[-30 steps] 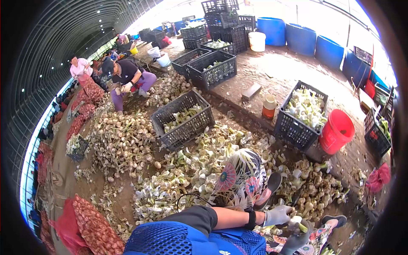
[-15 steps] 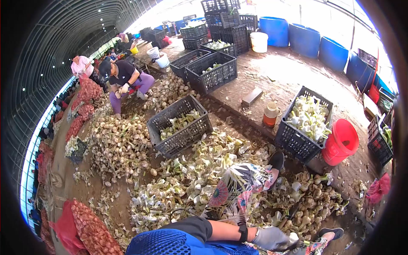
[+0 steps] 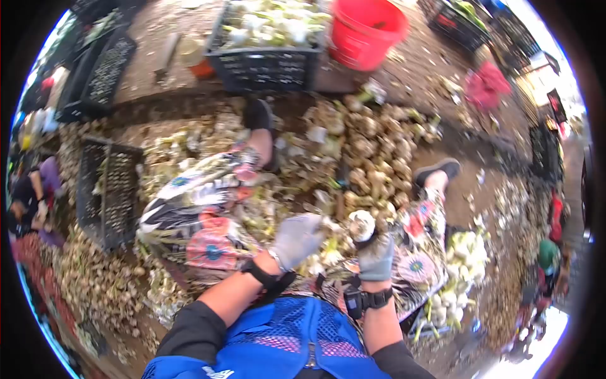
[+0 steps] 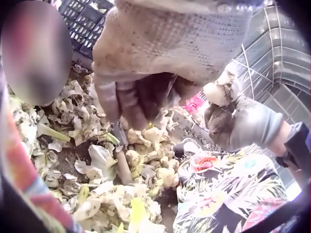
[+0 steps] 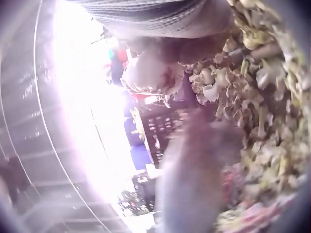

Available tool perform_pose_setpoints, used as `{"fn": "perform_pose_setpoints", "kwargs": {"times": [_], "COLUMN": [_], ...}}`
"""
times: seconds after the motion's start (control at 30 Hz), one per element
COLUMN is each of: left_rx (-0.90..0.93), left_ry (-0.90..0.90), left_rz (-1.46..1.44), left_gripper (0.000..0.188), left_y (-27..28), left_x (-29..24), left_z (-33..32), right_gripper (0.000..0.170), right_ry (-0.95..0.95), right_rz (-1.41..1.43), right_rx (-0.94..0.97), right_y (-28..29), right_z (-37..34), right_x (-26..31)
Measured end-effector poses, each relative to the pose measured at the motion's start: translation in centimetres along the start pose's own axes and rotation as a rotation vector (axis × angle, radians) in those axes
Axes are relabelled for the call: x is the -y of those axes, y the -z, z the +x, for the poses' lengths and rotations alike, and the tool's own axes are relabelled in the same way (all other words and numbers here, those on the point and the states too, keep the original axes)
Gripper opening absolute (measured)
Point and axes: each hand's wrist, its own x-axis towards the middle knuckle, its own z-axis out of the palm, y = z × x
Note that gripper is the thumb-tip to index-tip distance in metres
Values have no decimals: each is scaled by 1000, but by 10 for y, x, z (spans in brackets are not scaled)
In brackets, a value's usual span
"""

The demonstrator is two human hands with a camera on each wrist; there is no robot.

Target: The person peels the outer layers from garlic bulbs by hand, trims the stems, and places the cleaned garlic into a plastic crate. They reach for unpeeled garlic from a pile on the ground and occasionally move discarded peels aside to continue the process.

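Note:
My gloved right hand (image 3: 377, 256) grips a garlic bulb (image 3: 362, 225) with pale, partly brown skin. In the left wrist view the bulb (image 4: 222, 91) sits at the right fingertips; the right wrist view shows it (image 5: 153, 73) large beneath the glove. My gloved left hand (image 3: 298, 240) hovers a little to the left of the bulb, apart from it. From the left wrist its fingers (image 4: 129, 99) bend downward, with a thin pale sliver by the thumb; I cannot tell whether they hold it. Beyond the hands lies a heap of unpeeled garlic bulbs (image 3: 372, 158).
Peeled skins (image 4: 97, 194) cover the ground between my legs. A black crate of trimmed garlic (image 3: 265, 69) and a red bucket (image 3: 366, 38) stand ahead. Another black crate (image 3: 108, 189) is at left, and peeled white garlic (image 3: 461, 278) is piled by my right thigh.
The head view has swung down and rightward, bringing both hands to the middle. One second ago the hands were together at a bulb with a green stem; now they are apart.

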Motion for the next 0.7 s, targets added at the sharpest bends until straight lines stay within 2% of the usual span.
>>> {"fn": "perform_pose_setpoints", "kwargs": {"times": [0.03, 0.1, 0.17, 0.23, 0.27, 0.3, 0.37, 0.4, 0.43, 0.47, 0.5, 0.53, 0.57, 0.63, 0.67, 0.7], "left_rx": [57, -53, 5, -43, -45, -39, 45, 17, 23, 44, 65, 46, 50, 81, 85, 54], "left_ry": [91, -21, -37, -260, -321, -318, -415, -429, -427, -361, -295, -220, -222, -54, -52, -154], "left_rz": [84, -217, -308, -358, -358, -360, -236, -244, -246, -133, -20, 58, 57, -173, -176, -134], "left_gripper": [26, 33, 37, 36, 30, 30, 23, 18, 18, 18, 18, 21, 21, 27, 27, 29], "left_y": [-3, -7, 16, 24, 23, 21, 16, 15, 14, 13, 11, 7, 3, 8, 8, 11], "left_x": [5, 3, -31, -48, -52, -50, -43, -45, -42, -35, -26, -19, -13, -17, -21, -31], "left_z": [1, 2, 10, 15, 18, 18, 20, 18, 16, 14, 11, 7, 6, 6, 6, 10], "right_gripper": [26, 24, 21, 19, 21, 22, 22, 22, 21, 21, 25, 27, 28, 26, 24, 24], "right_ry": [41, 97, 205, 292, 417, 340, 634, 632, 560, 488, 332, 319, 305, 249, 192, 191], "right_rz": [-41, -102, -201, -583, -696, -510, -974, -974, -834, -695, -461, -444, -425, -333, -245, -248], "right_rx": [-72, -44, -82, -82, -50, -68, -8, -17, -70, -120, -65, -126, -188, -135, -78, -80], "right_y": [12, 13, 23, 25, 20, 10, 37, 39, 39, 40, 42, 50, 57, 48, 44, 32], "right_z": [7, 0, 1, -4, -7, -13, -1, -2, -2, -1, -2, 3, 6, 3, 1, -5], "right_x": [1, 8, 6, 11, 10, 8, 4, 3, 3, 3, 9, 12, 12, 13, 13, 15]}}
